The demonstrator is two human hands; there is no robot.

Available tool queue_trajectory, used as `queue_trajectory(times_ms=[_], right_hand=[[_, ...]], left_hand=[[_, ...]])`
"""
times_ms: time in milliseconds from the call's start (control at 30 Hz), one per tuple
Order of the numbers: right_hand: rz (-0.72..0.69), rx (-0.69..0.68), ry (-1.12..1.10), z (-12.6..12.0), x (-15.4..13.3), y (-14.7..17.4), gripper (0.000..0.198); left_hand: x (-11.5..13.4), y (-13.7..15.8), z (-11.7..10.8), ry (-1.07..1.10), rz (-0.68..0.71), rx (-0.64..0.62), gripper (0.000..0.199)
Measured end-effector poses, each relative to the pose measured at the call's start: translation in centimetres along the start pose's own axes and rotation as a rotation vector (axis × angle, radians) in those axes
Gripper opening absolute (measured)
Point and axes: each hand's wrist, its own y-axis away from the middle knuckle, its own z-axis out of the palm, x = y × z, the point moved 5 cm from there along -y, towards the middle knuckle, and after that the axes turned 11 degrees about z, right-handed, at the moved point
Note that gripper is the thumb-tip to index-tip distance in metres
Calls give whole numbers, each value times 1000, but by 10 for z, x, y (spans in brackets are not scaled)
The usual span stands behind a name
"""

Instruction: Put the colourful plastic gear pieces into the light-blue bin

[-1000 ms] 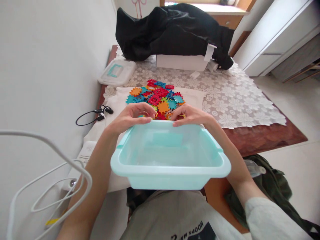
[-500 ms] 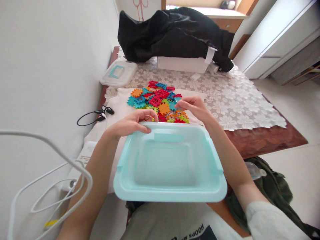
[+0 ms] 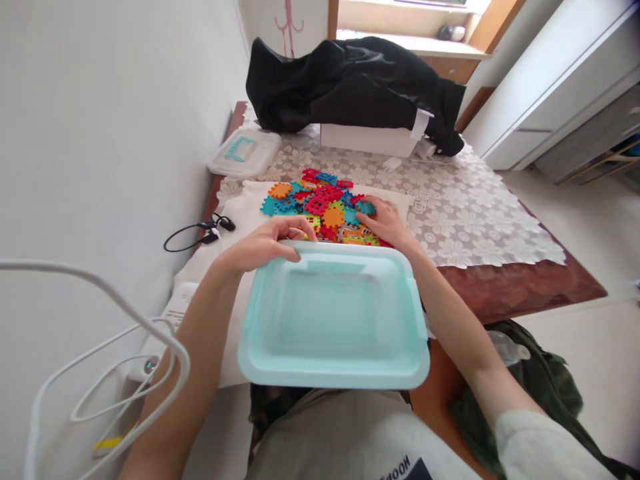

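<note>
My left hand (image 3: pixel 267 243) is closed on the far rim of an empty turquoise plastic tub (image 3: pixel 333 360), thumb on the inside and fingers on the outside. The tub is tilted toward me, so its inner floor faces up at me. Beyond the rim lies a heap of colourful interlocking plastic pieces (image 3: pixel 327 200), gear-edged, in red, blue, orange and lime green. My right hand (image 3: pixel 387 221) rests at the heap's right side, fingers and thumb spread apart around a blue piece (image 3: pixel 366 208). The tub's rim hides the near edge of the heap.
Black earphones (image 3: pixel 200 233) lie left on the white cloth. A clear lid (image 3: pixel 245 153) with a turquoise handle sits behind them. Black fabric (image 3: pixel 355 83) covers a white box (image 3: pixel 367 139) at the back. White cables (image 3: pixel 180 360) loop at the left; a dark green bag (image 3: pixel 540 373) is at the right.
My right hand has spread its fingers and lowered onto the right side of the heap. The tub has shifted slightly left in view, still in my left hand. The view has tilted up a little.
</note>
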Motion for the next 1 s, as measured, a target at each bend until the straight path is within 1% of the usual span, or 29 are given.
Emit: queue_trajectory(times_ms=[33, 100, 167, 300, 367, 567, 600, 667, 733, 767, 867, 933, 1000], right_hand=[[13, 8, 0, 0, 0, 0, 57], [49, 30, -13, -2, 1, 0, 58], [76, 41, -44, -2, 2, 0, 58], [91, 49, -133, -2, 5, -3, 52], [104, 66, -162, -3, 8, -4, 50], [106, 133, -189, -5, 11, -8, 41], [103, 155, -201, -6, 12, -8, 43], [101, 191, -234, -8, 13, -9, 53], [104, 197, -255, -9, 14, -9, 59], [104, 192, -258, -10, 15, -9, 57], [113, 147, -268, -10, 15, -7, 40], [125, 118, -277, -11, 14, -7, 37], [121, 138, -263, -16, 11, -6, 38]], left_hand=[[1, -1, 5, -1, -6, -45, 30], [3, -1, 11, 0, -10, -81, 31], [3, -2, 11, 3, -12, -53, 33], [2, -1, 3, 18, -27, 65, 36], [1, -1, 2, 31, -41, 81, 38], [0, -2, 11, -1, -47, -28, 34], [0, -2, 11, -12, -44, -36, 35], [0, -2, 11, -32, -38, -60, 36], [0, -1, 9, -69, -34, -91, 37], [-1, 0, 7, -88, -33, -100, 37], [-1, 3, 1, -106, -41, -116, 33], [0, 6, -2, -98, -50, -169, 32], [1, 9, -3, -127, -53, -235, 34]])
